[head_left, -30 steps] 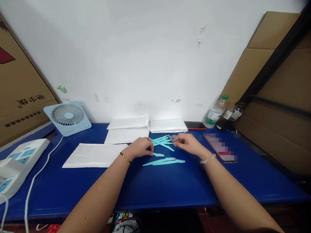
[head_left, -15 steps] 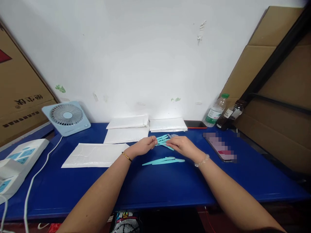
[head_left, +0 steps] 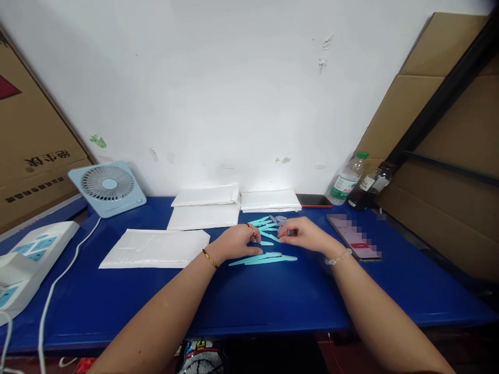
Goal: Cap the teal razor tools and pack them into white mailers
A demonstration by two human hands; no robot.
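Observation:
Slender turquoise sticks with grey caps, which look like eyebrow razors [head_left: 266,227], lie in a loose fan at the middle of the table. My left hand [head_left: 238,242] is over their left side, its thumb stretched out and its fingers apart. One razor [head_left: 267,243] rests just beyond those fingertips. On the other side, my right hand [head_left: 300,234] is beside the grey caps, thumb and forefinger parted, and nothing shows between them. Nearer to me, a few more razors [head_left: 268,258] lie side by side, just below my left thumb.
White padded envelopes [head_left: 154,249] lie at the left, with more stacked envelopes [head_left: 202,215] by the wall. A blue fan [head_left: 109,187] and a power strip [head_left: 35,254] stand farther left. To the right are a phone [head_left: 354,236], a water bottle [head_left: 346,179] and a dark bottle [head_left: 370,187].
My hands have moved apart, the right one rightward, the left one slightly nearer me. The razor that was between their fingertips seems let go; one now lies at the pile's near side.

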